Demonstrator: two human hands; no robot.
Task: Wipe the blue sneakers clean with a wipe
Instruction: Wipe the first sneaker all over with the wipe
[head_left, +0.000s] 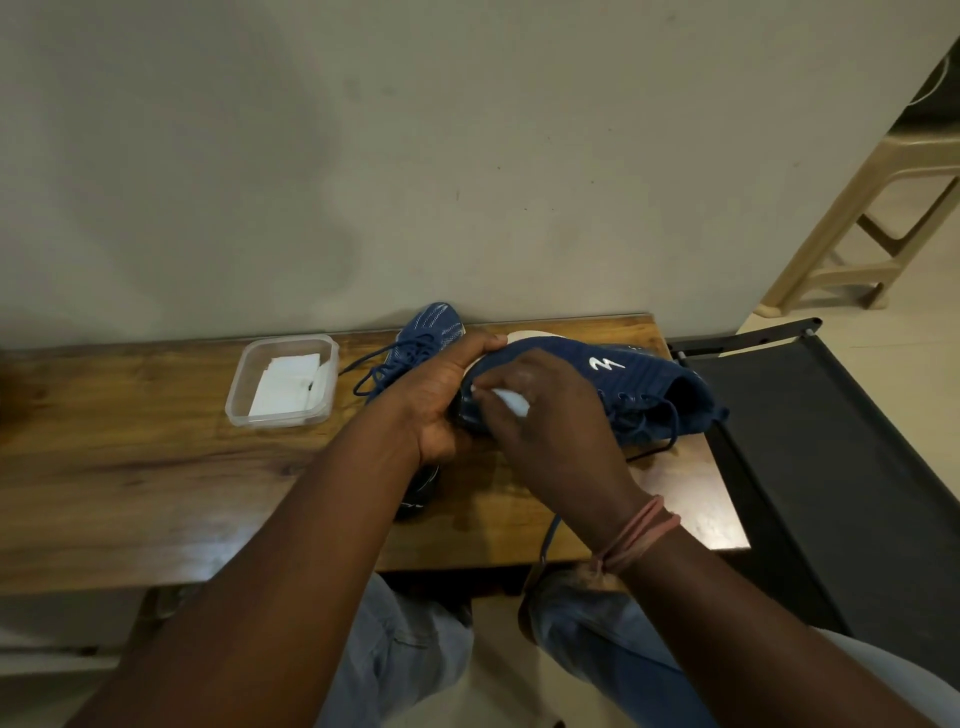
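The left hand (441, 395) curls around one end of a dark blue knit sneaker with a white logo on its side (623, 374), thumb over the top and fingers wrapped underneath, holding it lifted above the right half of a brown wooden table (156, 467). The held sneaker lies on its side, its opening and loose blue laces toward the table's right edge, its white sole facing the far edge. The right hand (540, 415) pinches a small crumpled white wipe (511, 401) between thumb and fingertips and presses it against the sneaker's upper just beside the left hand. A pink-orange thread band (636, 535) circles the right wrist.

A second blue sneaker with pale streaks (426, 332) rests on the table behind the left hand, its toe at the far edge against the pale wall. To its left, near the far edge, sits a clear square plastic container (283, 382) holding folded white wipes. A black fabric-covered frame (831, 467) stands just off the table's right edge, and a beige plastic stool (872, 223) stands farther back on the floor.
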